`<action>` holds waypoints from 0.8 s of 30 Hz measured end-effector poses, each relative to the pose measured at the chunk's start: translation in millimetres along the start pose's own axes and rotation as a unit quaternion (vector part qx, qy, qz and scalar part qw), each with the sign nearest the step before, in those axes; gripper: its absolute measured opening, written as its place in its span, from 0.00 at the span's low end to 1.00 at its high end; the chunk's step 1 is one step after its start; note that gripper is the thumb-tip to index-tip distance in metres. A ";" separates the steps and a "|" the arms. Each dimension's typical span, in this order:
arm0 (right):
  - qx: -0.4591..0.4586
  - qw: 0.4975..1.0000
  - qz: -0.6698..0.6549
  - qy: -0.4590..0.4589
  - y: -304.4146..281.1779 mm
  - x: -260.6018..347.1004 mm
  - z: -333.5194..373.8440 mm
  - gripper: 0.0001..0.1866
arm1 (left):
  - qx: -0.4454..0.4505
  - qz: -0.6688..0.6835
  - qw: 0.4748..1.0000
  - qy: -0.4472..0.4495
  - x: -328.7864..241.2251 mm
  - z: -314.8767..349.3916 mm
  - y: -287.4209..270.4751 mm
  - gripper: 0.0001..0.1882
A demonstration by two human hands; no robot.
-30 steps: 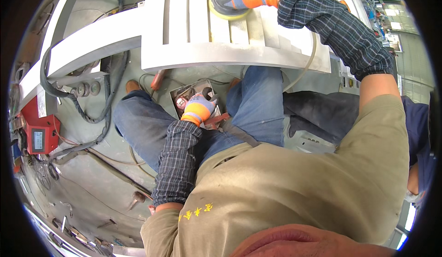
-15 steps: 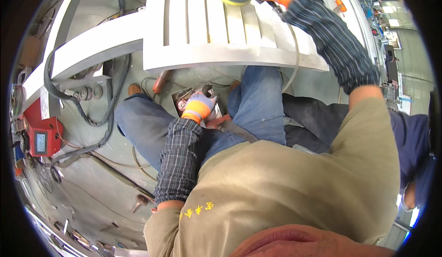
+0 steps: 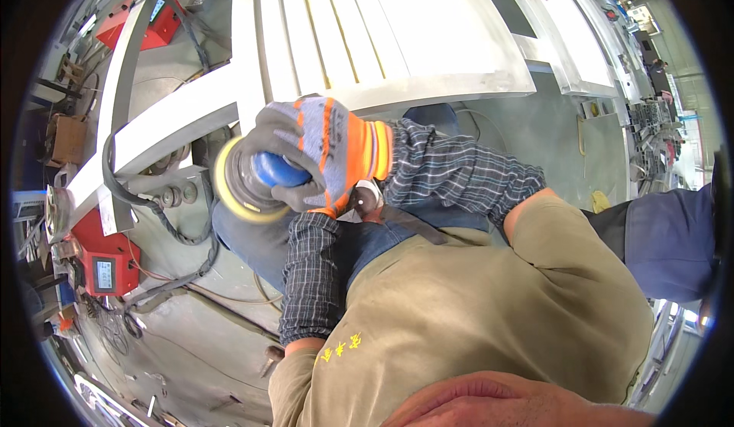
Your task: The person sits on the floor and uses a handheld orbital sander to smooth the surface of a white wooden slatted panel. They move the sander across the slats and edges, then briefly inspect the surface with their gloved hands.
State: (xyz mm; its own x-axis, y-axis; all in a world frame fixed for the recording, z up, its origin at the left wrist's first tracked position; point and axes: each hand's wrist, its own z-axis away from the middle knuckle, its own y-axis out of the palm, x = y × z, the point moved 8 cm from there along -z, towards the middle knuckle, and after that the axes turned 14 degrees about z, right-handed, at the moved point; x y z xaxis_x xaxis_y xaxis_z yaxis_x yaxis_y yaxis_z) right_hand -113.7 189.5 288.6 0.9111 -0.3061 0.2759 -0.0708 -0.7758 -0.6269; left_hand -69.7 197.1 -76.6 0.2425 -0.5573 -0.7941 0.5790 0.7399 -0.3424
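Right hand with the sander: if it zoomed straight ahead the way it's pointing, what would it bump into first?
Probably the white frame rail, beyond the disc sander that the right hand holds. Depth is unclear, so it might pass over the rail instead.

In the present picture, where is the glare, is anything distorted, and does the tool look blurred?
Head view: the white slatted panel is washed out by bright light; head view: the fisheye bows the white beam toward a black round rim; head view: the right hand and disc sander look fairly clear, without strong blur.
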 end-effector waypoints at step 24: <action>0.086 0.984 -0.124 0.094 38.4 -76.1 -120.2 0.27 | -0.083 0.004 0.994 0.072 -12.3 2.7 -11.7 0.32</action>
State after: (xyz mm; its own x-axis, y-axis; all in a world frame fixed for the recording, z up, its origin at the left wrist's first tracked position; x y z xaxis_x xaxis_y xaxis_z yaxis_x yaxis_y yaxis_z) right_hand -234.6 116.7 331.1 0.7993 -0.2293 0.5554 0.2277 -0.7399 -0.6330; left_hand -77.4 194.3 -61.5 0.1256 -0.5007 -0.8564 0.4390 0.8022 -0.4046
